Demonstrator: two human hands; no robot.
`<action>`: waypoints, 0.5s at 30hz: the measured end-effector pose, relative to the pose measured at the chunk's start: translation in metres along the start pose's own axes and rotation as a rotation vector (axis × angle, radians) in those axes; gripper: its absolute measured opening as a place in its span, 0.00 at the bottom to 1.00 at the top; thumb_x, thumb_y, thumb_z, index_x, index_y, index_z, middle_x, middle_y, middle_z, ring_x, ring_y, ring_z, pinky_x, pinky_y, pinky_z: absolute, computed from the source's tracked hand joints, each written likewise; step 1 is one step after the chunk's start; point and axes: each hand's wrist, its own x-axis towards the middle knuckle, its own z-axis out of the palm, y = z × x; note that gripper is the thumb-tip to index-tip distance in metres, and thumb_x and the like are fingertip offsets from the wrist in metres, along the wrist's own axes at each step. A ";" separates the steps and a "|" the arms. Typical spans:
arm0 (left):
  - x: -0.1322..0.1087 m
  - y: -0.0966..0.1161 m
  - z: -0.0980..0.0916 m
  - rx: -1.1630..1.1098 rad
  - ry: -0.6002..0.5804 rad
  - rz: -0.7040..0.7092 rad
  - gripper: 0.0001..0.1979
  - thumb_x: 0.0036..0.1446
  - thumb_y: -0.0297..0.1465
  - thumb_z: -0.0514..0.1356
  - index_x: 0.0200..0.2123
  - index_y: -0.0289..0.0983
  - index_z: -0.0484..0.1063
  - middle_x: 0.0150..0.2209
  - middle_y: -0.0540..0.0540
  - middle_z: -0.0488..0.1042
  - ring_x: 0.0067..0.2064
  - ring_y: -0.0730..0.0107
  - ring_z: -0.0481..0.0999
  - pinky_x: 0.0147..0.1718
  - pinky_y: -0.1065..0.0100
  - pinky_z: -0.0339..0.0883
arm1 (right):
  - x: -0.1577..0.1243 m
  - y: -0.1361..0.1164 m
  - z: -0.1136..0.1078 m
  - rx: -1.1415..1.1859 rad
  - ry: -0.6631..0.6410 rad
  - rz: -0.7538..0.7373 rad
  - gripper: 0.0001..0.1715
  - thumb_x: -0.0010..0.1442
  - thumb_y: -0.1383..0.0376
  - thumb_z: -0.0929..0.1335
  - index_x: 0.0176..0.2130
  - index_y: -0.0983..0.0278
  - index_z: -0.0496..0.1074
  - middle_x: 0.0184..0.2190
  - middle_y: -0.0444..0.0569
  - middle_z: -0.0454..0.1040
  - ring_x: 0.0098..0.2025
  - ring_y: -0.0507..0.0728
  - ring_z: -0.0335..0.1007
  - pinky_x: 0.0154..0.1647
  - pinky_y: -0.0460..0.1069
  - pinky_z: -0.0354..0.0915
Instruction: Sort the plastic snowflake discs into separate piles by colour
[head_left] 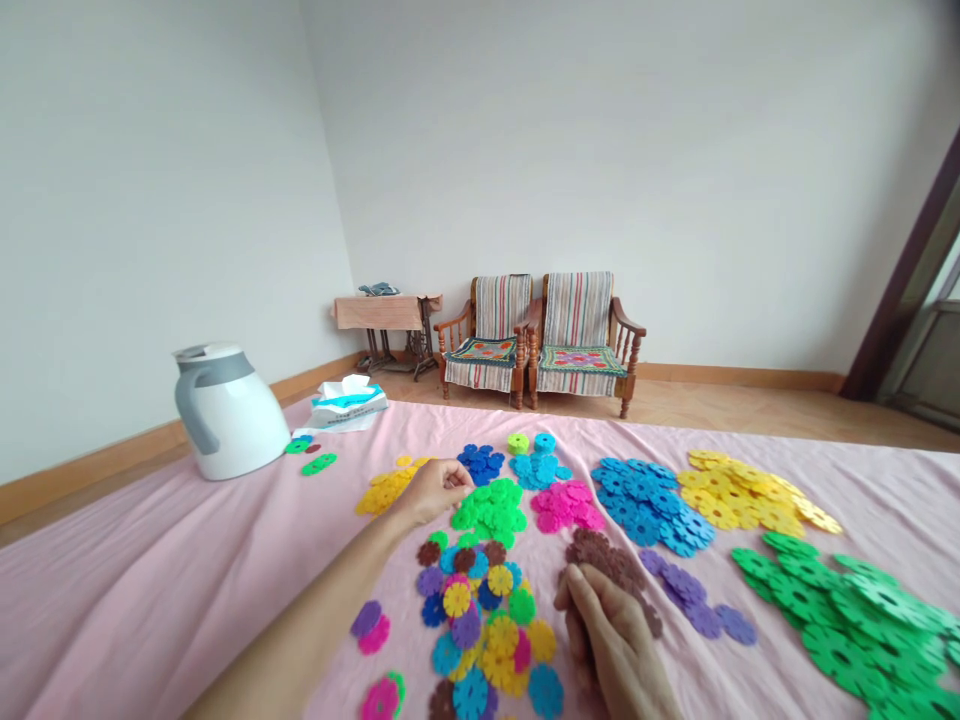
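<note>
Head view showed me the left hand (433, 490), fingers curled narrow beside the bright green discs (491, 508); I could not tell whether it held one. The right hand (600, 620) had thumb and finger drawn close at the near edge of the dark brown discs (607, 560), its grip equally unclear to me. Flat and round, the discs had notched, petal-like rims. Multicoloured discs (501, 635) lay scattered between the forearms; farther right, I saw larger green discs (847, 610) heaped on the pink cloth (150, 600).

The notched discs (491, 508) look like smooth, faintly glossy plastic, the cloth (150, 590) beneath matt and creased. The jug (244, 425) seems smooth plastic, the armchair frames (534, 350) glossy wood.
</note>
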 end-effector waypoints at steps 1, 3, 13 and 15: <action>-0.009 0.001 -0.004 0.016 -0.059 0.014 0.03 0.41 0.25 0.63 0.23 0.33 0.72 0.20 0.52 0.71 0.23 0.74 0.71 0.23 0.75 0.63 | 0.000 -0.001 0.000 0.004 -0.016 -0.001 0.28 0.50 0.39 0.65 0.24 0.61 0.62 0.12 0.34 0.51 0.14 0.45 0.45 0.13 0.41 0.42; -0.027 0.003 -0.012 0.086 -0.212 0.042 0.03 0.42 0.26 0.62 0.25 0.34 0.74 0.20 0.52 0.71 0.23 0.73 0.71 0.23 0.75 0.62 | -0.001 -0.001 0.000 0.018 -0.037 -0.006 0.27 0.51 0.41 0.65 0.24 0.61 0.62 0.13 0.34 0.51 0.15 0.45 0.45 0.13 0.41 0.41; -0.077 0.014 -0.002 0.315 -0.431 0.267 0.12 0.45 0.25 0.60 0.36 0.37 0.78 0.33 0.49 0.76 0.30 0.74 0.69 0.27 0.76 0.59 | -0.003 0.004 0.005 0.006 -0.013 0.006 0.27 0.53 0.42 0.65 0.25 0.62 0.61 0.12 0.32 0.49 0.14 0.45 0.43 0.14 0.41 0.38; -0.079 0.014 -0.003 0.277 -0.426 0.293 0.11 0.48 0.26 0.59 0.36 0.37 0.78 0.34 0.49 0.76 0.32 0.74 0.70 0.29 0.76 0.59 | -0.003 0.005 0.005 0.003 -0.016 -0.001 0.26 0.53 0.42 0.65 0.25 0.62 0.61 0.13 0.32 0.49 0.14 0.44 0.43 0.15 0.41 0.38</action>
